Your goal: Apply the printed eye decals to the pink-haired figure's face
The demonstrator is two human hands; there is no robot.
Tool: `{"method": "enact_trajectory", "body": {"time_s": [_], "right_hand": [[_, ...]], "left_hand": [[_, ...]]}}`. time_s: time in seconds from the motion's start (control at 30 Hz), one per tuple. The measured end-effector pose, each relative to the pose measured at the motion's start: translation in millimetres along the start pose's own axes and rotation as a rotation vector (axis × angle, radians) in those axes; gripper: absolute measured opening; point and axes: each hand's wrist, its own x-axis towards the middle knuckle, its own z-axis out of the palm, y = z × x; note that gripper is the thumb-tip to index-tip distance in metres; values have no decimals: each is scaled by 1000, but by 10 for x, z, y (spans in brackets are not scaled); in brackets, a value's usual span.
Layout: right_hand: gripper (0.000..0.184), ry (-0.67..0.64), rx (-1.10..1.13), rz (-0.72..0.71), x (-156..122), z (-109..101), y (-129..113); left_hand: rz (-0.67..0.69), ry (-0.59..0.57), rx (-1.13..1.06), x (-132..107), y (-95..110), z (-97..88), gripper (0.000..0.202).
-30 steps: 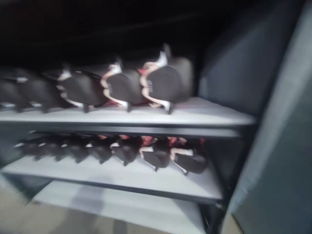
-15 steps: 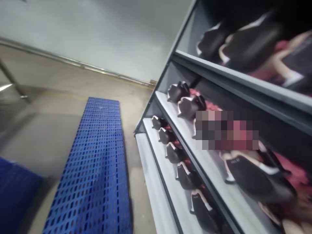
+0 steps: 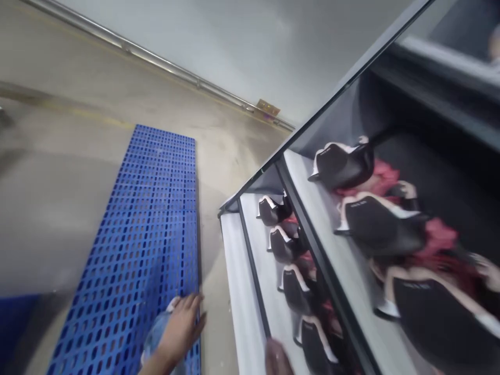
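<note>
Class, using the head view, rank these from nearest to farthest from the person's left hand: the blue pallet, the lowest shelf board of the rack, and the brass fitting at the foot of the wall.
1. Blue pallet: directly under the left hand, on the floor.
2. Lowest shelf board: just right of the hand, at the rack's near edge.
3. Brass fitting: far off, where floor meets wall.

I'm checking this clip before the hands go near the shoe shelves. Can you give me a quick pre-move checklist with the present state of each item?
1. Left hand free of load: ok, open over the blue pallet.
2. Right hand in full view: not ok, only a part at the frame's bottom edge.
3. Right grip state: cannot tell.
4. Shoes seated on the shelf: ok, in a row.
5. Picture sharp: not ok, nearest shoes blurred.
</note>
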Motion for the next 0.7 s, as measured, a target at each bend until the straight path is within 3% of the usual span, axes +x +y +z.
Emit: {"method": "enact_trajectory", "body": {"time_s": [0.07, 0.17, 0.23, 0.3, 0.4, 0.5, 0.6, 0.7], "right_hand": [[38, 138, -89, 67, 695, 390, 446], [46, 272, -259, 159, 1686, 835, 1056], [55, 317, -393, 226, 2266, 1013, 1366], [65, 314, -504, 277, 2736, 1132, 1592], [72, 282, -593, 324, 3156, 1267, 1828], [74, 324, -614, 420, 3216, 1392, 1977], [78, 506, -577, 532, 3079, 1520, 2043], [76, 756, -523, 655, 2956, 1669, 2080]], "left_hand": [[146, -23, 30, 1265, -82, 76, 34], [418, -38, 55, 3032, 33, 200, 50], [604, -39, 68, 3978, 227, 326, 62], [768, -35, 92, 4701, 451, 507, 76], [1005, -46, 129, 5414, 714, 872, 102], [1180, -73, 121, 5823, 804, 1232, 108], [1249, -69, 60, 6069, 790, 1436, 104], [1239, -66, 7, 6211, 792, 1485, 110]]}}
